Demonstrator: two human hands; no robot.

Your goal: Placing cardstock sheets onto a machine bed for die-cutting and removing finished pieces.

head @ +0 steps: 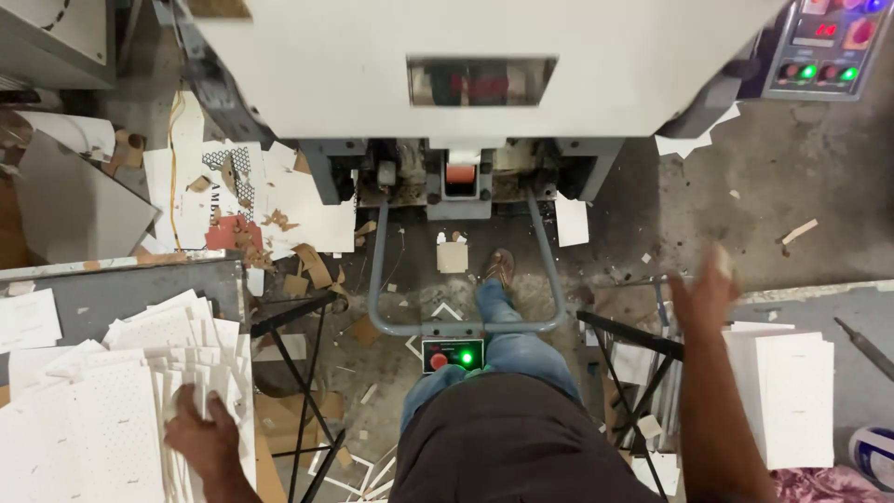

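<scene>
Grey concrete floor [764, 186], dusty and stained, littered with cardboard offcuts [312, 265] and paper scraps, thickest at the machine's left foot. Big off-white machine [372, 56] fills the top edge, small dark window in its front; control panel [824, 47] at top right with red and green lamps lit. Grey tubular guard bar [549, 279] loops out from the machine base, a small switch box [453, 355] with a green light on its near rail. Black metal stands [298, 373] on either side. Even, flat light.
</scene>
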